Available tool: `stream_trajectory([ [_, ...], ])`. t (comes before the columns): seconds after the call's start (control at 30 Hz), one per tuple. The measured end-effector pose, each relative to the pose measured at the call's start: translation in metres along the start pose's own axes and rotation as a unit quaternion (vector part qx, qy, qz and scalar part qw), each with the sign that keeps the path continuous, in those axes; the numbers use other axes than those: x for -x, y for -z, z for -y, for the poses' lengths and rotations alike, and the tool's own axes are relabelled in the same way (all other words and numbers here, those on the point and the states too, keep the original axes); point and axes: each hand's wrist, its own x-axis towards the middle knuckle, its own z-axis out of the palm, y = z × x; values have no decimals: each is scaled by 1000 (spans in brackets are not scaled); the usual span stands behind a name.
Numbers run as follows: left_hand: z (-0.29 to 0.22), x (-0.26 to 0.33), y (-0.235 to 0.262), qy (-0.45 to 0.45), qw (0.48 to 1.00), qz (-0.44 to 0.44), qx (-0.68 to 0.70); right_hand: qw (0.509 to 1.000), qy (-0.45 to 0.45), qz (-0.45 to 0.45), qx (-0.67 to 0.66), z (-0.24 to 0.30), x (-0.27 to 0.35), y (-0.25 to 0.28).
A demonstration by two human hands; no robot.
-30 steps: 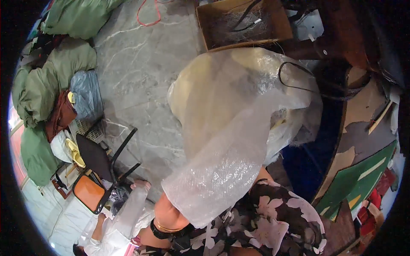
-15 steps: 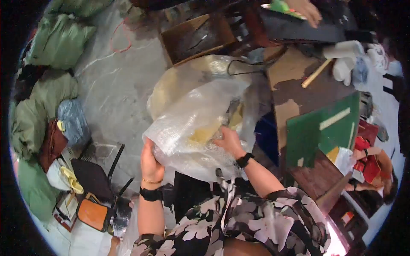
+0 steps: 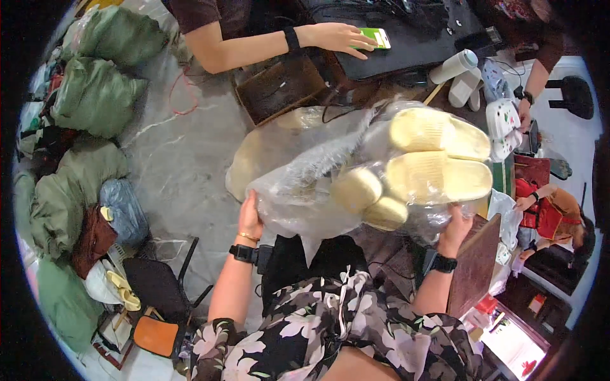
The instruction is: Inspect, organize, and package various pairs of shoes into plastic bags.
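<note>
The clear plastic bag (image 3: 318, 190) now lies turned sideways, pale yellow slippers (image 3: 438, 168) showing inside, left hand (image 3: 249, 219) and right hand (image 3: 456, 223) each with grip pinching its edge.

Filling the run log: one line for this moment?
left hand: grips clear plastic bag | right hand: supports bag under pale yellow slippers | bag raised

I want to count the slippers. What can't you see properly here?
- Head view: how many pale yellow slippers are inside; the crinkled clear plastic bag blurs them.
- Right hand: fingers hidden behind the bag.
- Left hand: palm pressed against the bag, hidden.
- Green phone: screen too small.
</note>
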Motion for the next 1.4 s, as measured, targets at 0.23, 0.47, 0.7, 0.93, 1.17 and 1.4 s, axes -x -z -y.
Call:
stream_trajectory([
  [0.23,5,1,-6,7,999,20,-47,987,-17,-150,-60,-67,-113,64],
  [0.47,-3,-3,10,32,997,60,-37,957,30,-274,94,-89,-109,49],
  [0.7,-5,-10,12,-17,982,30,-184,962,-2,-109,252,-108,-7,13],
  [0.93,19,17,-34,-380,666,-85,-636,931,-190,-104,293,-133,15,-2],
  [1.17,89,85,-156,-453,573,176,-660,997,-74,25,12,-53,-1,3],
  [1.4,132,178,-264,-694,373,215,-577,936,-112,118,-313,86,26,116],
])
